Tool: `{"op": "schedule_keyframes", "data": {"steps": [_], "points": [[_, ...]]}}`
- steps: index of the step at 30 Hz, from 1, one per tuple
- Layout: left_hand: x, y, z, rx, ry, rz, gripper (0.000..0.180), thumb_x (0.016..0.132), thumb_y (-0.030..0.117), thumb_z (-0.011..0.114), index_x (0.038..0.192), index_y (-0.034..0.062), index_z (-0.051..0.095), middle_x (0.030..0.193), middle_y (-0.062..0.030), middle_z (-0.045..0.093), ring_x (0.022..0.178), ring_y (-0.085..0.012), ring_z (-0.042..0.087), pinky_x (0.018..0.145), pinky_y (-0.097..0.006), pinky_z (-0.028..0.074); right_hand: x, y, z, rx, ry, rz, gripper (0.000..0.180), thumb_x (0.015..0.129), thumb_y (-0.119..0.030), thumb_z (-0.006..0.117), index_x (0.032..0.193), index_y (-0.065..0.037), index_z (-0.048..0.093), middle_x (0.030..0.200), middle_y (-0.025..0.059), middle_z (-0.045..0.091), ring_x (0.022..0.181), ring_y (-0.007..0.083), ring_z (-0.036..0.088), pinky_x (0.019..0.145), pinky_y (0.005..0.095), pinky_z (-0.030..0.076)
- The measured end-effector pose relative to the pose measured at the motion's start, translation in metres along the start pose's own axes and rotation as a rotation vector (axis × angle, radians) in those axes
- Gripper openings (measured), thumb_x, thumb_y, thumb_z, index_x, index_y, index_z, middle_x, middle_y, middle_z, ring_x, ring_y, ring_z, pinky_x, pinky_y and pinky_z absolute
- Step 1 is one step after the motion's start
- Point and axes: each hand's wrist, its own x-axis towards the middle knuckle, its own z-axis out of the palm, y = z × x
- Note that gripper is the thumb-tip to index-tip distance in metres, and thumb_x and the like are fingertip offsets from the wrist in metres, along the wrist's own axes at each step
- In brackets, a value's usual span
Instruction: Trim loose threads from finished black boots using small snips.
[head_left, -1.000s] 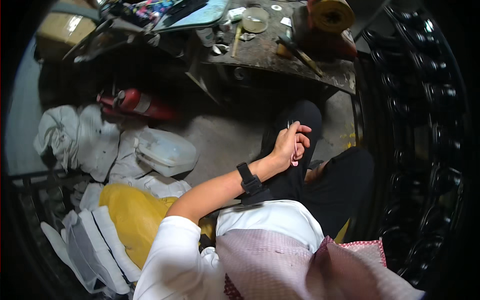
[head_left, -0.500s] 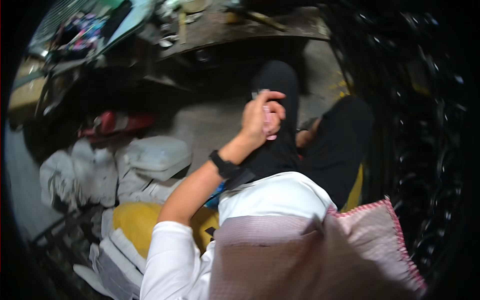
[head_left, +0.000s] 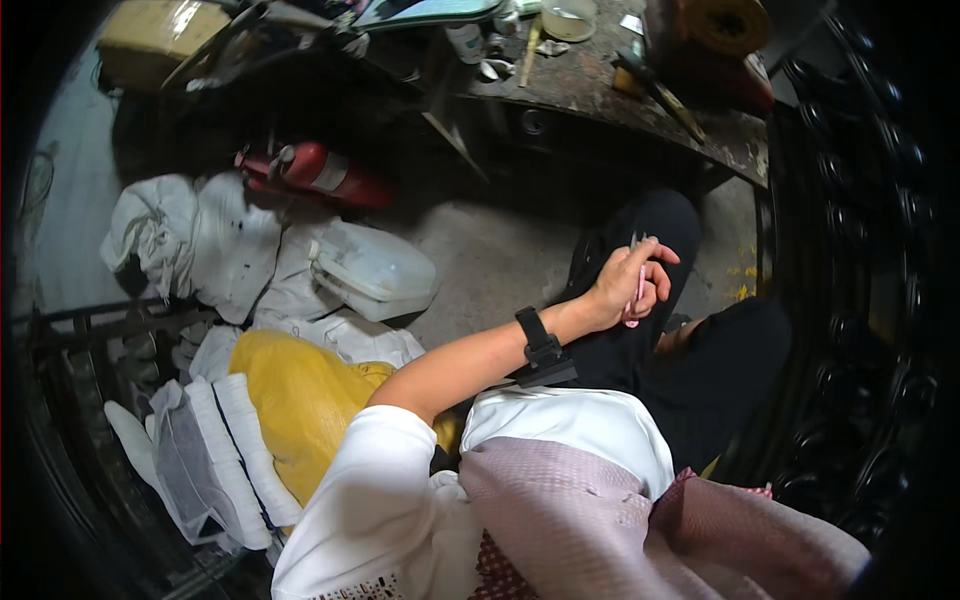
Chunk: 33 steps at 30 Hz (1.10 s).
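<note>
My left hand (head_left: 618,287) is closed around a small pink-handled tool (head_left: 641,283) with thin metal tips that poke out past the fingers. Its exact kind is hard to make out, as the fingers cover much of it. The hand is held over my leg in black trousers (head_left: 665,220). A black strap with a small dark box (head_left: 541,347) sits on that wrist. My right hand does not show. Over my white shirt hangs a pinkish checked cloth (head_left: 560,480).
Ahead stands a worn workbench (head_left: 590,95) with a bowl (head_left: 570,18) and small items. A red fire extinguisher (head_left: 330,175) lies on the floor by white sacks (head_left: 235,245) and a translucent plastic container (head_left: 375,270). A yellow sack (head_left: 300,400) is at my left; dark shiny parts (head_left: 850,200) line the right.
The view has turned, so the bench and floor objects now appear farther right and the picture is sharper. My left hand still grips the pink-handled tool over my leg.
</note>
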Motion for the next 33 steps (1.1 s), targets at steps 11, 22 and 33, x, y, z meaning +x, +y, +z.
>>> {"op": "schedule_keyframes", "data": {"steps": [11, 22, 33], "points": [[-0.006, -0.004, -0.002, -0.036, -0.013, -0.016, 0.045, 0.092, 0.041, 0.034, 0.102, 0.0, 0.049, 0.059, -0.0096, 0.052, 0.029, -0.0089, 0.035, 0.026, -0.023, 0.027, 0.033, 0.006, 0.007, -0.081, -0.227, 0.099, 0.039, 0.085, -0.03, 0.056, 0.11, 0.0, 0.057, 0.108, 0.0148, 0.059, 0.09, 0.0307, 0.058, 0.075, 0.0379, 0.045], [-0.005, 0.001, -0.004, -0.052, -0.064, -0.03, 0.04, 0.095, 0.034, 0.03, 0.106, -0.0011, 0.046, 0.064, -0.0091, 0.052, 0.032, -0.0067, 0.032, 0.029, -0.02, 0.025, 0.012, 0.016, 0.011, -0.202, -0.192, -0.159, 0.041, 0.083, -0.032, 0.058, 0.109, -0.001, 0.058, 0.108, 0.015, 0.06, 0.089, 0.0324, 0.058, 0.073, 0.0392, 0.045], [-0.001, 0.0, 0.0, 0.037, 0.042, -0.012, 0.037, 0.096, 0.031, 0.03, 0.107, 0.0017, 0.05, 0.062, -0.0037, 0.051, 0.03, -0.0038, 0.027, 0.029, -0.019, 0.021, 0.002, 0.014, 0.021, -0.503, -0.111, -0.419, 0.042, 0.082, -0.035, 0.06, 0.108, -0.001, 0.059, 0.108, 0.0151, 0.06, 0.088, 0.0341, 0.058, 0.071, 0.0405, 0.045]]}}
